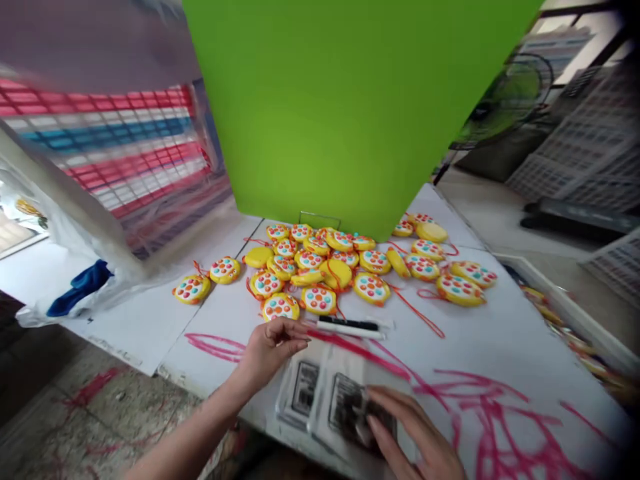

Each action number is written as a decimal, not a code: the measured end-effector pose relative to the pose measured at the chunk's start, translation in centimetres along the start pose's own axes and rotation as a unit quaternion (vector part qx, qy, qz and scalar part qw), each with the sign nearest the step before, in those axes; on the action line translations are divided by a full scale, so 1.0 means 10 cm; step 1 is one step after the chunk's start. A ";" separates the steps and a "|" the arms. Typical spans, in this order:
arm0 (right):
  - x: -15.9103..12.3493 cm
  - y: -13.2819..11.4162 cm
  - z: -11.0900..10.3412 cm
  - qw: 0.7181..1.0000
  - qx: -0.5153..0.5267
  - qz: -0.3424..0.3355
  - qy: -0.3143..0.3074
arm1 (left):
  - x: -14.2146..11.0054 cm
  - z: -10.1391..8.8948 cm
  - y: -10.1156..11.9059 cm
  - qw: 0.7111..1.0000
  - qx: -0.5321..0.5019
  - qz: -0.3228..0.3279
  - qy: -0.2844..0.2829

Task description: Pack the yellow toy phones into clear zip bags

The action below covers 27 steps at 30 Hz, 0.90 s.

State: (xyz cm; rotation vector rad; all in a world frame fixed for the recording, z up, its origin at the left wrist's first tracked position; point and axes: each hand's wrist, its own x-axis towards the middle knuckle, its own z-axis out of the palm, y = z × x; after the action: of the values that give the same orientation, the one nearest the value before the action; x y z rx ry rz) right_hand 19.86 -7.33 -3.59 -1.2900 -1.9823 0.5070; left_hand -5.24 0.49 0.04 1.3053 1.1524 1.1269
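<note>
The right hand (407, 433) lies palm down on a stack of clear plastic bags (333, 403), fingers spread and flat, pressing on the top bag beside its dark printed label; it pins the bag rather than clasping it. The left hand (270, 347) hovers at the far left corner of the same stack, fingers loosely curled and pointing right, fingertips at the bag's upper edge (whether they actually pinch the film cannot be told through the blur).

The stack sits at the near edge of the white table (500, 333), its long axis running from the left hand toward the right, slightly down to the right, with the printed labels facing up. Just beyond the stack, touching or nearly touching its far edge, a black-and-white marker-like tool (350, 327) lies with its long axis left to right. Further beyond the stack is a heap of yellow toy phones (320, 270) with coloured buttons and red cords, spreading right. Pink scribbles (480, 400) mark the table right of the stack. A green panel (350, 113) rises behind the heap.
</note>
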 end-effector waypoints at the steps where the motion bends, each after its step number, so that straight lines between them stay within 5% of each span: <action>1: 0.07 -0.06 0.01 0.999 0.029 0.025 0.028 | -0.10 0.08 0.00 1.000 -0.004 -0.008 0.000; 5: 0.27 -0.32 0.12 0.985 0.145 0.089 0.027 | -0.39 0.27 0.03 0.999 0.042 -0.017 -0.007; 10: 0.32 -0.48 0.21 0.973 0.216 0.081 -0.006 | -0.58 0.31 0.08 0.994 0.102 0.009 -0.030; 27: 0.24 -0.56 0.24 0.984 0.167 0.048 0.049 | -0.71 0.35 0.05 0.998 0.047 -0.021 -0.032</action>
State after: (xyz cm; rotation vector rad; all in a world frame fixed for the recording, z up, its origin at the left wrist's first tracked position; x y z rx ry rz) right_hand 14.02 -7.41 -0.71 -1.1773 -1.6738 0.7714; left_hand -2.44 -6.99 0.25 1.3741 1.1925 1.0041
